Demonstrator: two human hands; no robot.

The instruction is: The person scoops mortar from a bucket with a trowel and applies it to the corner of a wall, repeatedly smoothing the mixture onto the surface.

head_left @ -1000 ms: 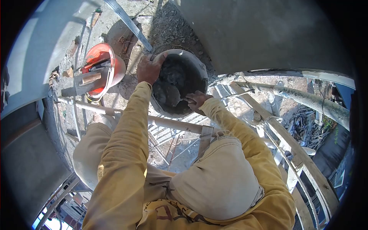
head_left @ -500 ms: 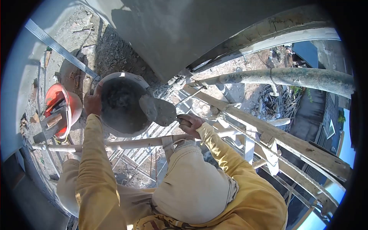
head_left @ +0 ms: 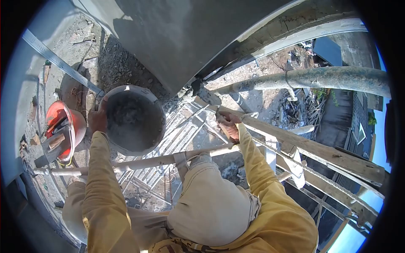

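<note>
Trowel: its blade (head_left: 209,98) is now outside the bucket (head_left: 145,96), near the lower corner of the grey wall (head_left: 177,38); whether it touches the wall, I cannot tell.
Change: half a second ago the blade was above the bucket's right rim; now it is well apart from it. This means the work at this moment is beside the wall, not in the mix (head_left: 131,117).
Direction: the tip points away from the person, to the upper left, and the long axis runs on a slant from the right hand toward the wall's corner.
Right hand (head_left: 228,126): fingers are closed around the trowel's handle, which is mostly hidden.
Left hand (head_left: 98,121): fingers are gripping the bucket's left rim.
Bucket: it stands upright, with grey mix inside.
Red bucket (head_left: 79,126): it lies to the left, with wood pieces at its mouth.
</note>
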